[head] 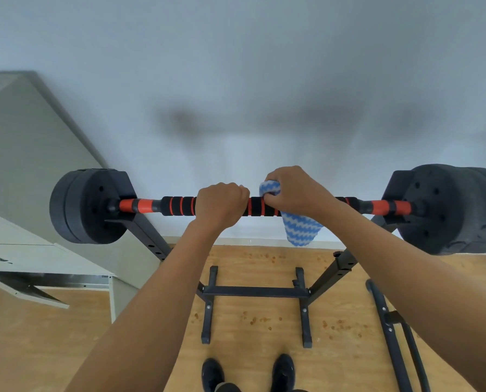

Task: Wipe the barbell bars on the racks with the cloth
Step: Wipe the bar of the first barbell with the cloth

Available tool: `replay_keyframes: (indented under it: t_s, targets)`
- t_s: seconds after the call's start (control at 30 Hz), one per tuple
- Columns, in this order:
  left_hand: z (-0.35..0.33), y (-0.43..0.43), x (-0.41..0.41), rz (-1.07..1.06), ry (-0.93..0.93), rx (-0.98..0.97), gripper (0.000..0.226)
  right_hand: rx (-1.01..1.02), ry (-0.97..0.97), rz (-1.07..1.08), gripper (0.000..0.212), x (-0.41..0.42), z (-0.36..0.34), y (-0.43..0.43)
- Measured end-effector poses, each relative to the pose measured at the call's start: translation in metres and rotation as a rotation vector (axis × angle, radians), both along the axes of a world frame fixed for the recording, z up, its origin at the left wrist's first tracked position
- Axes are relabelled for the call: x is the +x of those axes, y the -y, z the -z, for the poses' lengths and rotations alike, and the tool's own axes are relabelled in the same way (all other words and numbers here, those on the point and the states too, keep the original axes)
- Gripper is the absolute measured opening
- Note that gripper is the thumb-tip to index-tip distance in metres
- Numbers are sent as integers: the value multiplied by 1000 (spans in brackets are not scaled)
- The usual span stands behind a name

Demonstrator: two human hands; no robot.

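Note:
A barbell bar (pixel 176 206) with black foam and orange bands lies across a black rack (pixel 257 291), black weight plates (pixel 86 206) at both ends. My left hand (pixel 220 205) grips the bar near its middle, fingers curled over the top. Just to its right, my right hand (pixel 295 192) holds a blue and white zigzag cloth (pixel 299 229) wrapped over the bar. The cloth's free end hangs below the bar.
A white wall stands close behind the rack. A beige cabinet (pixel 24 171) is at the left. The right weight plates (pixel 456 209) reach the frame edge. Another black frame (pixel 389 321) lies on the wooden floor at the lower right. My shoes (pixel 212 373) stand before the rack base.

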State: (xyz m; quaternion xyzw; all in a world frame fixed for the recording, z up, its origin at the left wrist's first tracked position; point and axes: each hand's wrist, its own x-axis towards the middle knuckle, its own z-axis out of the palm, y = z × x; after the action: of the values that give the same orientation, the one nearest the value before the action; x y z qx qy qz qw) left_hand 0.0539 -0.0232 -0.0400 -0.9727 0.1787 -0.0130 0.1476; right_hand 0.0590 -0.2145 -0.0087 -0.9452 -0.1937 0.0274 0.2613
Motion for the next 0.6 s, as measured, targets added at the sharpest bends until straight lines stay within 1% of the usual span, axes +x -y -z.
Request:
replay_keyframes:
  t_s: [0.13,0.2,0.27,0.33,0.4,0.43,0.47,0.53,0.57,0.6]
  targets:
    - [-7,2,7,-13,-74,-4,15,32,46,-85,7,-5,5,5]
    - [-14,3,11,-56,-190,-48,16,51,52,-123,6,-6,7,5]
    - [-21,3,17,-177,-371,-181,12,75,59,-138,7,-8,7,5]
    - [-29,4,22,-347,-555,-372,28,69,58,-160,10,-12,8,4]
    - [-31,4,28,-409,-645,-464,35,26,54,-197,12,-17,10,4]
    - [-30,6,28,-401,-637,-463,33,17,64,-207,12,-17,10,5]
    - [-28,6,26,-352,-586,-419,27,32,82,-196,12,-15,10,6]
    - [-19,4,16,-162,-327,-253,6,116,127,-106,9,-8,7,9]
    - [-12,5,7,-78,-191,-178,7,150,140,-53,8,-4,6,9]
    - [-6,7,-2,-30,-99,-164,10,158,138,-20,8,0,6,9]
